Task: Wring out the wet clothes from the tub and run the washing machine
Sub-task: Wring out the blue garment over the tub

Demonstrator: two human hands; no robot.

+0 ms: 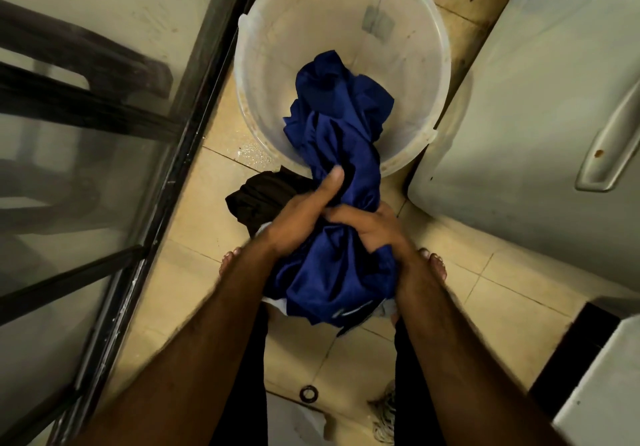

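The left hand [298, 224] and right hand [370, 229] gripped the twisted blue garment [332, 141], fingers curled round it, at the tub [415, 65]'s near rim; its far end hung inside the tub.

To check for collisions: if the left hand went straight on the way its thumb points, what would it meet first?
The left hand grips the blue garment, so it would meet more of that cloth first; beyond it probably the tub, though depth is unclear.

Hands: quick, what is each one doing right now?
Left hand: closed, gripping the blue garment.
Right hand: closed, gripping the blue garment too.
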